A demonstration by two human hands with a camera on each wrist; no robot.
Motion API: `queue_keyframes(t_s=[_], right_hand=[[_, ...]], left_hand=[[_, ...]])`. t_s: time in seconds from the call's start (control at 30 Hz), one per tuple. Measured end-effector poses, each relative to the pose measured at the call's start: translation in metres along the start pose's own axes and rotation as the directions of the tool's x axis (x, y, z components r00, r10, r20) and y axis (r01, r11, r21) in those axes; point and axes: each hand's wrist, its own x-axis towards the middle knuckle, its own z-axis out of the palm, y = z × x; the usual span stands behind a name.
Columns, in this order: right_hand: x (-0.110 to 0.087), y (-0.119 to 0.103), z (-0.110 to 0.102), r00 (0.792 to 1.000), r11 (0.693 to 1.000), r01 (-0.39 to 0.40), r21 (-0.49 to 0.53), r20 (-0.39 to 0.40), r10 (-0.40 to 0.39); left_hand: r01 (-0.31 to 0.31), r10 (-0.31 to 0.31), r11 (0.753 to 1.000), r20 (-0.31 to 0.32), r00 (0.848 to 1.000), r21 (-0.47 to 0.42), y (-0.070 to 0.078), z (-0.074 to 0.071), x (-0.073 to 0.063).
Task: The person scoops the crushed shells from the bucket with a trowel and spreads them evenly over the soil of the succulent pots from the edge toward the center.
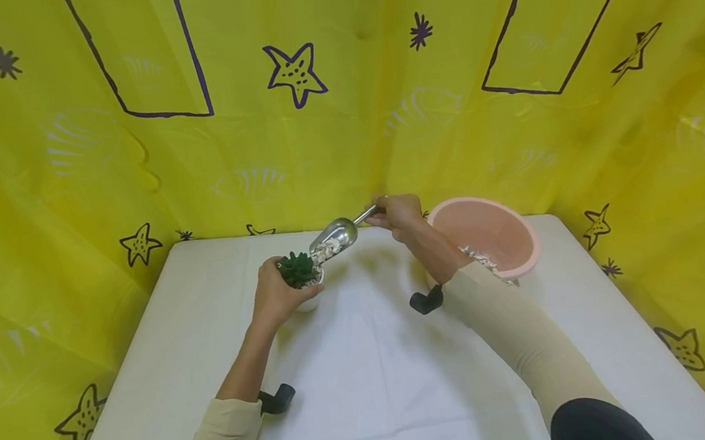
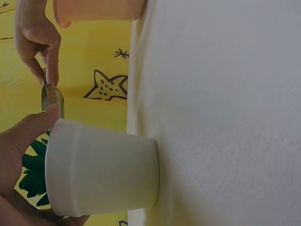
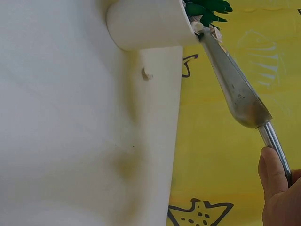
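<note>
A white pot (image 2: 103,169) with a green succulent (image 1: 297,269) stands on the table. My left hand (image 1: 277,296) holds it near the rim, thumb on the near side and fingers round the far side. In my right hand (image 1: 399,214) is the handle of a metal scoop (image 1: 341,232), tilted down toward the pot. White chips (image 1: 326,250) lie in the scoop's mouth. Its tip meets the pot's rim in the right wrist view, where more pale pieces (image 3: 197,26) sit beside the leaves. The pot's inside is mostly hidden.
A pink basin (image 1: 479,226) with white chips in it stands at the back right, partly behind my right forearm. One loose chip (image 3: 148,73) lies on the white-covered table (image 1: 367,386) near the pot. A yellow patterned curtain (image 1: 344,130) hangs behind.
</note>
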Motion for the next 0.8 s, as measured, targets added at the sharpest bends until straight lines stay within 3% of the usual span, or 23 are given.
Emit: queue_keyframes(t_s=[0.27, 0.53, 0.8], right_hand=[[-0.0025, -0.0006, -0.0004, 1.000, 1.000, 0.003, -0.011, -0.003, -0.003], [-0.0020, 0.0003, -0.0003, 1.000, 1.000, 0.008, -0.005, -0.020, -0.008], [-0.0007, 0.0012, 0.0003, 1.000, 1.000, 0.006, 0.001, -0.030, -0.006]], left_hand=[[0.025, -0.025, 1.000, -0.020, 0.999, -0.001, 0.0007, 0.0016, -0.0013], [-0.007, 0.007, 1.000, 0.001, 1.000, 0.002, 0.0017, -0.0002, -0.0010], [0.021, -0.020, 0.999, -0.037, 0.999, 0.032, 0.0009, 0.0008, -0.0013]])
